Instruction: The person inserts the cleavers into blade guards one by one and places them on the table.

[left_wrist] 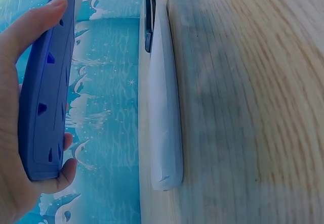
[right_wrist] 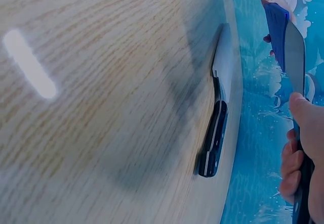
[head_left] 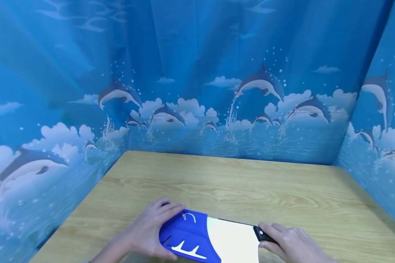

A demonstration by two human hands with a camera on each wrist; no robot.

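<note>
A cleaver (head_left: 233,235) with a wide, bright blade lies between my hands, its far part inside a blue slotted blade cover (head_left: 187,233). My left hand (head_left: 153,232) grips the closed end of the cover, thumb on one side and fingers on the other. With curled fingers my right hand (head_left: 289,243) holds the black handle (head_left: 263,235). Bare blade shows between cover and handle. In the right wrist view, the cleaver blade (right_wrist: 294,57) runs into the cover (right_wrist: 277,32), above and beyond the table edge.
Another knife (right_wrist: 215,128) with a black handle lies along the table's near edge. In the left wrist view a whitish cover or blade (left_wrist: 166,107) forms its near part. Dolphin-printed curtains (head_left: 197,91) enclose the wooden table (head_left: 233,182).
</note>
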